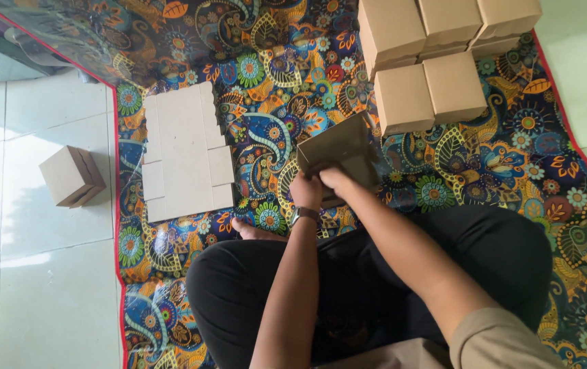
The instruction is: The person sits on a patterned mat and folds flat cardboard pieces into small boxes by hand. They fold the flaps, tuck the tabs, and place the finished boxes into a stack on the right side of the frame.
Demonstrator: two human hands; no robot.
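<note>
Both hands gripped one half-folded cardboard box held above the patterned mat: the left hand, with a wristwatch, closed on its lower edge; the right hand closed beside it, the two touching. To the left lay a stack of flat box blanks, not yet folded; beyond the hands stood a group of finished boxes; one more box sat apart on the tiled floor. By this evidence the work appeared partly done.
</note>
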